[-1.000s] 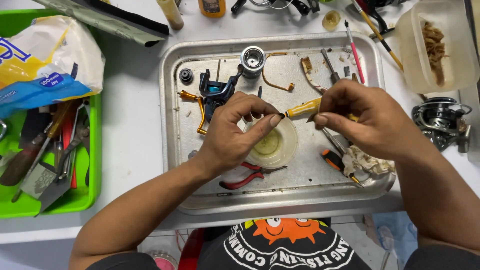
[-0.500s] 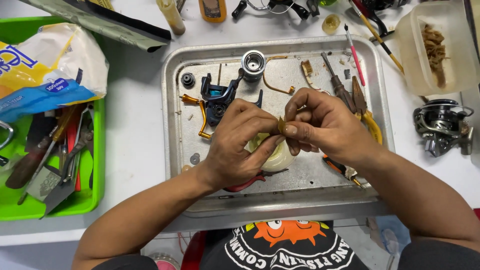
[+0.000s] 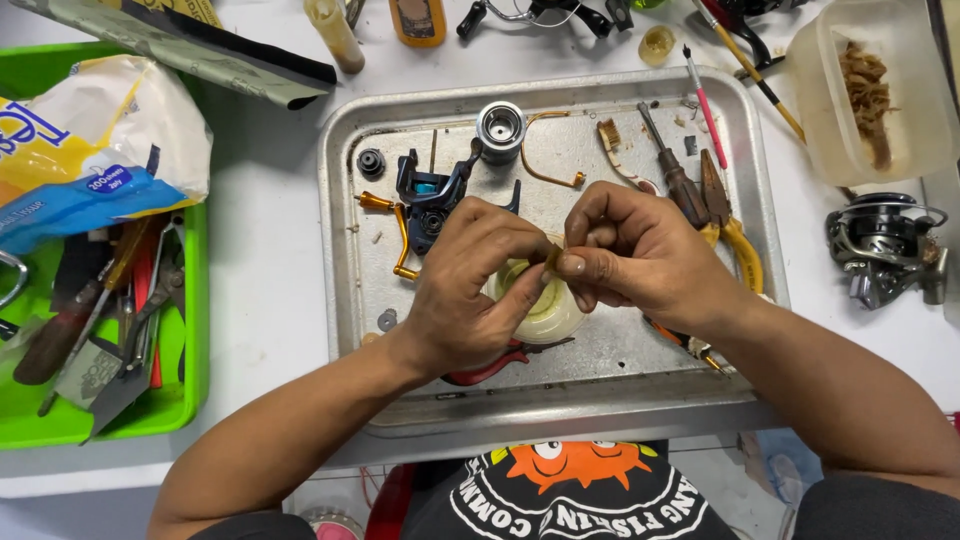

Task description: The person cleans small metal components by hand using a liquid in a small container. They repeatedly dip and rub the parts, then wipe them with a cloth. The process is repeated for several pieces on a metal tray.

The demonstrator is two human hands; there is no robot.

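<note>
Our hands have closed in from a second ago: left hand and right hand now pinch a small gold part together over the grease tub.

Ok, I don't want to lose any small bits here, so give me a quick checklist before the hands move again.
1. Small brass-coloured part pinched between both hands: ok, left hand and right hand meet on it.
2. Hands over the metal tray, so a drop lands inside: ok.
3. Open pale tub right beneath the fingers: ok.
4. Black reel body lying inside the tray, apart from the hands: ok.
5. How firm the grip on the part is: cannot tell, fingers hide most of it.
</note>
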